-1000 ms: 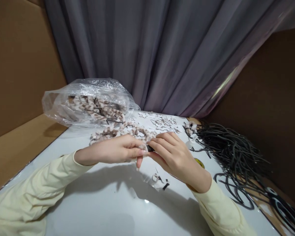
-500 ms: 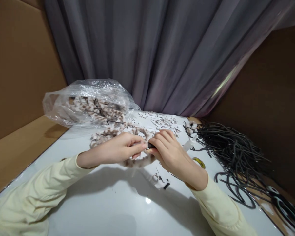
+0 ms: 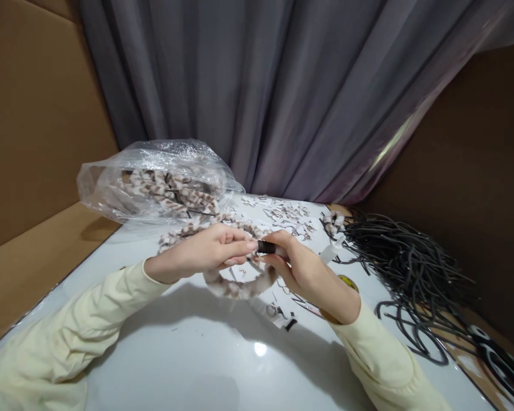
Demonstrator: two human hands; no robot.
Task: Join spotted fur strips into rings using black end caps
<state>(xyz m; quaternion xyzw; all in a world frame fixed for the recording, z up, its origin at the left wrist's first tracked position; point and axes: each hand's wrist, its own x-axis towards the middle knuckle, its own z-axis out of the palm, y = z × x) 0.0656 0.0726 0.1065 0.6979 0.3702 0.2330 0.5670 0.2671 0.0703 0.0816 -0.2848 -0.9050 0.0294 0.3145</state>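
A: Change since the last frame: right hand point(image 3: 306, 262) has loosened, its fingers off the black band point(image 3: 265, 247); more of the band shows. Nearest us?

B: Pale yellow sleeves point(image 3: 85, 319) over the glossy white desk point(image 3: 167, 365). Black-handled scissors point(image 3: 492, 354), by the look of them, at the right edge.

A: Next out?

B: White scrap with dark bits point(image 3: 278, 315), just beyond the hands' shadow. Then the brown-and-white plush ring point(image 3: 240, 289), held up over the desk between both hands, its lower curve hanging toward us.

A: Grip?

B: Left hand point(image 3: 208, 249): thumb and fingertips pinched closed on the ring, beside the band's left end. Right: thumb and forefinger parted only by the plush they hold, at the band's right end.

A: Around the right wrist?

B: Yellow round object point(image 3: 348, 281) partly behind it; white tube-like item point(image 3: 330, 251) farther on. Tangle of black cords point(image 3: 402, 257) to the right.

A: Far side?

B: More plush rings point(image 3: 182, 233), scattered small clippings point(image 3: 289, 214), clear plastic bag point(image 3: 105, 185) with plush pieces inside. Grey-purple curtain point(image 3: 214, 85) behind.
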